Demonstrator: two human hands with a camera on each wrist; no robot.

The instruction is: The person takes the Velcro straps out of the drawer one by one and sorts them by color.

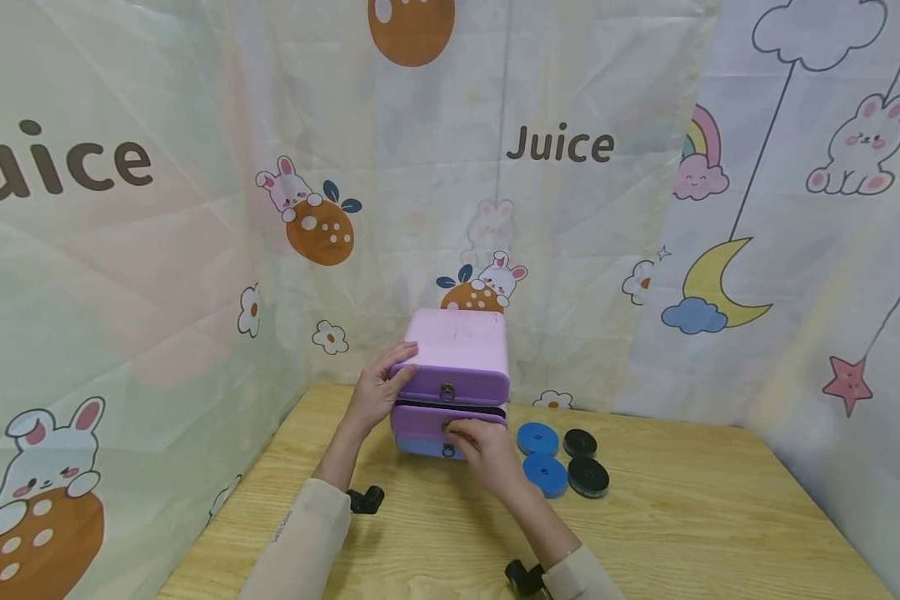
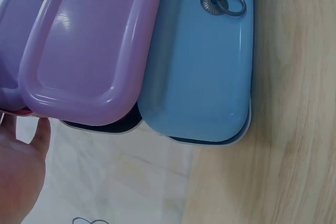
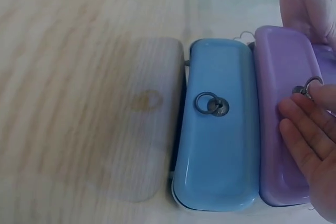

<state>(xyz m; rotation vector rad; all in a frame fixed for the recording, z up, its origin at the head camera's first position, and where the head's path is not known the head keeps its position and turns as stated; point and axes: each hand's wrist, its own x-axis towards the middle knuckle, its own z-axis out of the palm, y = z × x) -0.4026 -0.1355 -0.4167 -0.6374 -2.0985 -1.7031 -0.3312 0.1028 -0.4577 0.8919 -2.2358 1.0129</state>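
Observation:
A small drawer cabinet [image 1: 457, 337] with a pink top stands on the table, with two purple drawers above a blue drawer [image 3: 218, 145]. My left hand [image 1: 375, 387] rests against its upper left corner, with fingers along the side and top edge and the thumb near the front of the top drawer [image 1: 420, 385]. With thumb and index finger, my right hand [image 1: 487, 450] pinches the ring pull [image 3: 313, 84] of the middle drawer [image 3: 281, 114]. That drawer juts forward a little, showing a dark gap above it. The blue drawer's ring pull [image 2: 226, 3] hangs untouched.
Right of the cabinet lie two blue discs [image 1: 544, 475] and two black discs [image 1: 588, 477]. A black fitting [image 1: 366, 500] shows beside the left forearm, another black part [image 1: 523, 577] by the right sleeve. Printed cloth walls [image 1: 570, 333] enclose the wooden table [image 1: 690, 517].

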